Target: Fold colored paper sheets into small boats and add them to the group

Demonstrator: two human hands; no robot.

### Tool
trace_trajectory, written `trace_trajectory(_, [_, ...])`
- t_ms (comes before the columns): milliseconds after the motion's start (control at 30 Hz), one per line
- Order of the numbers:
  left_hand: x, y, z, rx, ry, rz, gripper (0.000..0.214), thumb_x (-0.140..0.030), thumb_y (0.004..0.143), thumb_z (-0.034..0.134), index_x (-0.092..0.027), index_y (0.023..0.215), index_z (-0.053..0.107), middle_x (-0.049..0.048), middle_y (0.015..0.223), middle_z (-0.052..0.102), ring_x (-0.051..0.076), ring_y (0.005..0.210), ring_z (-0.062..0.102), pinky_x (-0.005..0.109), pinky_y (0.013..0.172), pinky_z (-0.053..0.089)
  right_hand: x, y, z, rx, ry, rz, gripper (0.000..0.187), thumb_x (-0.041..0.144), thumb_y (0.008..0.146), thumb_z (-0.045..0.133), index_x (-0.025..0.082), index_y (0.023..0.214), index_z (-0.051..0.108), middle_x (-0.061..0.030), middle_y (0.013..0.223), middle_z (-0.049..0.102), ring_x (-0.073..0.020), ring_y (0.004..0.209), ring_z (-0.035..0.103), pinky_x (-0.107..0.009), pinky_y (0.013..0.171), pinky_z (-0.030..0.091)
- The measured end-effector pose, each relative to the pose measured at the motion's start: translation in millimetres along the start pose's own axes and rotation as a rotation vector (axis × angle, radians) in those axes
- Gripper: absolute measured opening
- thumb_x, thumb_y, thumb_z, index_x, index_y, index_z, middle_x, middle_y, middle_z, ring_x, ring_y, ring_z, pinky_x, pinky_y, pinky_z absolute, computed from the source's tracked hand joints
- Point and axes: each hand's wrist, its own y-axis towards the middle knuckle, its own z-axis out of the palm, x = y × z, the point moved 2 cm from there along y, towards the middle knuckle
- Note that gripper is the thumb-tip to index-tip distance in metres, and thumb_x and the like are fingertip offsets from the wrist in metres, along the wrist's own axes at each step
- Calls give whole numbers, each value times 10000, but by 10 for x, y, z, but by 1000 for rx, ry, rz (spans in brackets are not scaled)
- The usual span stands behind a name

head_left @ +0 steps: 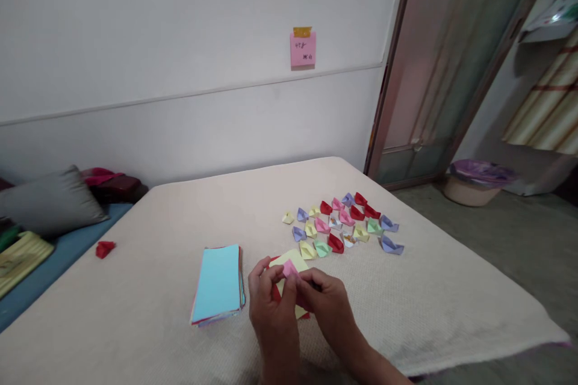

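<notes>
Between my fingertips is a small folded piece of pink paper (290, 267). My left hand (273, 298) pinches it from the left, thumb in front. From the right, the thumb and fingers of my right hand (323, 295) close on its edge. Beneath both hands lie a pale yellow sheet (303, 260) and a red sheet (276, 293), partly hidden. To the left rests a stack of coloured paper (219, 283) with light blue on top. Several small folded paper boats (335, 243) in red, pink, yellow, green, purple and white stand in loose rows beyond my right hand.
A cream cover (171, 222) spreads over the flat surface. Near its left edge sits a crumpled red paper piece (105, 248). A grey pillow (54, 201) lies at far left. On the wall hangs a pink note (303, 51). A lined bin (476, 183) stands on the floor at right.
</notes>
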Motion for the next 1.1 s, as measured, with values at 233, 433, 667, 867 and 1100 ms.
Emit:
trace_trajectory(233, [40,51,-20,-22,-131,-131,172,-359,748,646,-194,786,677,73,1136,577,225,1039,565,320,841,482,-32,-8,6,-17,-111,-72,245,361,789,619,156,677,693,-22,636,654,-147,609,543,-228,582,419])
trace_trajectory(433, [139,57,3,8,-286,-241,206,-347,692,700,-167,791,683,94,1121,598,235,1017,584,334,851,483,-75,0,27,-19,-134,-98,256,369,800,607,160,679,691,-18,634,646,-145,605,543,-225,575,413])
trace_trajectory(667, [105,39,10,-17,-237,-263,236,-380,646,740,-170,747,702,92,1101,609,241,982,598,349,856,468,-94,-17,55,-19,-127,-125,245,361,815,599,167,695,689,-19,660,646,-144,617,554,-222,575,418])
trace_trajectory(867, [158,56,-1,35,-173,-318,237,-389,669,707,-161,624,660,83,1007,637,258,1003,574,362,879,437,-71,-31,61,-21,-170,-156,243,348,832,588,177,692,690,-13,651,633,-138,613,547,-218,576,406])
trace_trajectory(1100, [177,68,15,101,-254,-311,191,-360,713,663,-170,697,672,62,1003,639,229,996,571,321,855,446,-73,-18,62,12,-207,-166,231,324,836,578,179,701,696,-21,673,646,-149,635,563,-234,603,413])
